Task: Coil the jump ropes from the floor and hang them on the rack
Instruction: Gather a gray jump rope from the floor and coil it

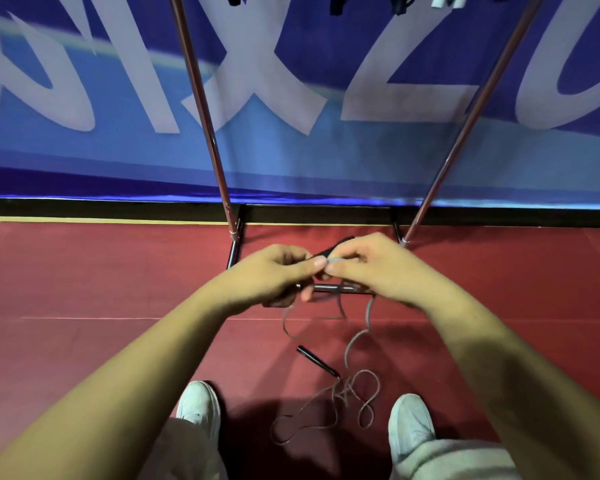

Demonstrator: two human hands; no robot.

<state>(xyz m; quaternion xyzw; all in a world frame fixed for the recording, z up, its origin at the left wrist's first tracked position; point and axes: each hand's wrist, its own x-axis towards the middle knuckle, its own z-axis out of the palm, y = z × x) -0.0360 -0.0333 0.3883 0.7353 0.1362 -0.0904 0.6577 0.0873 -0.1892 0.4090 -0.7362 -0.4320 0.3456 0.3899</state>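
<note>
- Above the dark red sports floor (84,271), just near of the base bar of the shiny metal rack (202,109), we hold both hands close together, fingertips meeting.
- Our left hand (274,275) has its fingers curled, and thumb and forefinger seem to pinch the near end of a black tapered plastic handle (329,250). The handle slants away to the far right, behind the other hand.
- Our right hand (374,268) is curled too, nipping the thin grey jump rope (368,317) close to that handle. How its lower fingers lie we cannot tell.
- From the hands the rope drops in two strands, then sprawls in tangled loops on the floor between our white shoes (198,403).
- A second black handle (317,360) lies on the floor just far of the tangle.
- Behind the rack poles hangs a blue banner with large white letters (291,150). Dark things dangle at the top edge, too blurred to name.
- We judge the coiling barely begun, since most of the rope is on the floor.
- To do it well, we should let the left hand anchor the handle while the right draws even lengths and lays each loop into the left palm, all turning the same way.
- We should shake the tangle loose before pulling, or it may cinch into a knot.
- We should also mind our feet, and watch that the loose handle does not snag the base bar.
</note>
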